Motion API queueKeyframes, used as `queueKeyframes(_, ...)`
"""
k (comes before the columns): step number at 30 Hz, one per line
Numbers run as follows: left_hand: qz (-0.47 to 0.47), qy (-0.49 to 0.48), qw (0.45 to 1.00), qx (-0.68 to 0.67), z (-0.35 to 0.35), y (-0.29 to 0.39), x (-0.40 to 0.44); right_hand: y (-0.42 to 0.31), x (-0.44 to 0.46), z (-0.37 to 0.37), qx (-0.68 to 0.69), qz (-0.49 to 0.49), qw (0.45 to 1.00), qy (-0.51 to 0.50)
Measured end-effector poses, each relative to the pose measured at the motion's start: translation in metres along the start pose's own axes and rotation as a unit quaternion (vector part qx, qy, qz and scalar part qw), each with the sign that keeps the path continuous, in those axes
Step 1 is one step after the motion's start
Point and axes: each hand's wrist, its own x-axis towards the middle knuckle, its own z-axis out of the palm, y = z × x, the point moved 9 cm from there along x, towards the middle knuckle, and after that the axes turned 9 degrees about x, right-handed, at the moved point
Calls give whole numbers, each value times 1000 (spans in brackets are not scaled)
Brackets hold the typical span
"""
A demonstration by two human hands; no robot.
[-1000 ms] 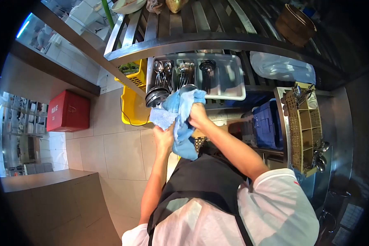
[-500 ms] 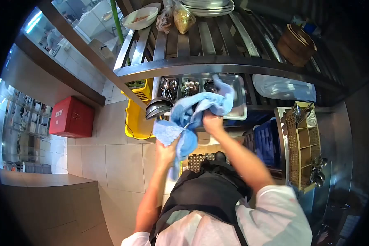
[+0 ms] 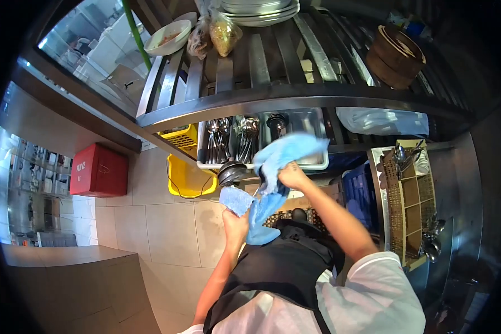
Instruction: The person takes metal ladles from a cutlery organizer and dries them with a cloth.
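Note:
A light blue cloth (image 3: 267, 209) hangs bunched between my two hands in front of the rack. My left hand (image 3: 235, 225) is closed on its lower left part. My right hand (image 3: 293, 176) grips the upper part, where a blurred flap spreads over the tray edge. Just beyond my left hand, the dark round bowls of several ladles (image 3: 232, 173) stick out past the cloth. Their handles are hidden, so I cannot tell whether my left hand also holds them. Behind the cloth, a pale divided tray (image 3: 317, 125) contains spoons (image 3: 217, 136), forks (image 3: 246, 136) and dark utensils (image 3: 276, 123).
A slatted metal shelf (image 3: 256, 58) overhangs the tray, bearing plates (image 3: 259, 10), bagged food (image 3: 225, 36) and bamboo steamers (image 3: 396, 58). A yellow bin (image 3: 190, 177) and a red box (image 3: 99, 170) stand left. On the right are a blue crate (image 3: 360, 189) and a woven cutlery holder (image 3: 412, 201).
The cloth's upper flap has swung right, and its lower part hangs nearer my apron. The ladle bowls and my left hand have shifted right and closer to me. The view has shifted slightly.

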Motion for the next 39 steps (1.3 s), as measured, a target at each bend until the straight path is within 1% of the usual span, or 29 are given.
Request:
queueKeyframes(1, 52, -14, 995, 84, -1, 15, 4, 13, -2, -12, 301, 51, 951, 55)
queueKeyframes(2, 53, -16, 995, 84, -5, 17, 12, 27, -6, -22, 571, 95, 809, 106)
queueKeyframes(3, 99, -68, 975, 188, 0, 23, 16, 22, -6, -23, 606, 43, 791, 80)
queueKeyframes(4, 143, -114, 940, 288, 9, 28, 20, 23, 2, 29, 491, 20, 869, -60)
queueKeyframes(6, 159, -131, 922, 329, 17, 42, 23, -6, -17, -40, 463, -141, 875, 14)
queueKeyframes(7, 146, -117, 918, 351, 18, 44, 25, -4, -18, -49, 497, -92, 862, -27)
queueKeyframes(8, 132, -103, 913, 372, 19, 46, 25, 14, -19, -54, 587, -79, 792, 148)
queueKeyframes(10, 100, -82, 947, 293, 33, 49, 20, 63, -17, -2, 662, 121, 671, 310)
queueKeyframes(11, 37, -27, 982, 182, 36, 26, 24, 71, -22, 22, 651, 181, 605, 421)
queueKeyframes(12, -26, 24, 997, 70, 42, 5, 23, 74, -13, 112, 768, 300, 358, 438)
queueKeyframes(14, -23, 51, 998, 10, 59, -6, 19, 25, -35, 109, 679, 520, 385, 348)
queueKeyframes(15, -46, 64, 997, -3, 62, -22, 21, 19, -47, 104, 677, 524, 381, 349)
queueKeyframes(17, -72, 76, 994, -22, 71, -48, 18, -5, -31, 85, 803, 319, 422, 274)
queueKeyframes(18, -88, 57, 993, -57, 76, -61, 13, -2, -40, 100, 802, 321, 424, 274)
queueKeyframes(20, -108, 20, 986, -128, 82, -79, 9, 9, -43, 132, 773, 348, 507, 154)
queueKeyframes(22, -135, 12, 986, -98, 84, -94, 0, 22, -50, 94, 751, 383, 520, 135)
queueKeyframes(23, -172, -9, 982, -76, 82, -112, 2, 57, -42, 161, 573, 410, 685, 186)
queueKeyframes(25, -215, -31, 974, -63, 79, -120, 0, 80, -35, 101, 642, 505, 574, 52)
queueKeyframes(26, -205, -18, 975, -84, 71, -99, 3, 97, -24, 85, 651, 485, 578, 82)
queueKeyframes(27, -197, -3, 975, -103, 63, -88, 6, 101, 6, 128, 848, 345, 399, 46)
queueKeyframes(28, -188, -44, 973, -124, 65, -102, 14, 105, 3, 121, 851, 367, 373, 49)
queueKeyframes(30, -190, -24, 976, -104, 50, -79, 24, 68, 4, 113, 847, 301, 434, -54)
queueKeyframes(31, -189, -22, 976, -109, 47, -78, 34, 91, 10, 177, 748, 271, 604, 36)
queueKeyframes(32, -161, -48, 983, -76, 44, -77, 41, 50, -5, 101, 745, 255, 613, 68)
queueKeyframes(34, -141, -70, 986, -49, 41, -81, 48, 17, 10, 41, 591, 136, 786, 119)
queueKeyframes(35, -139, -135, 981, -33, 49, -83, 50, 10, 27, 28, 496, 136, 857, 36)
queueKeyframes(36, -132, -201, 971, -14, 55, -73, 52, 21, 20, 21, 564, 200, 771, 218)
queueKeyframes(37, -148, -211, 963, -79, 60, -62, 53, 26, 25, 23, 534, 187, 779, 270)
queueKeyframes(39, -153, -190, 967, -67, 60, -68, 66, 26, 29, 5, 459, 167, 798, 355)
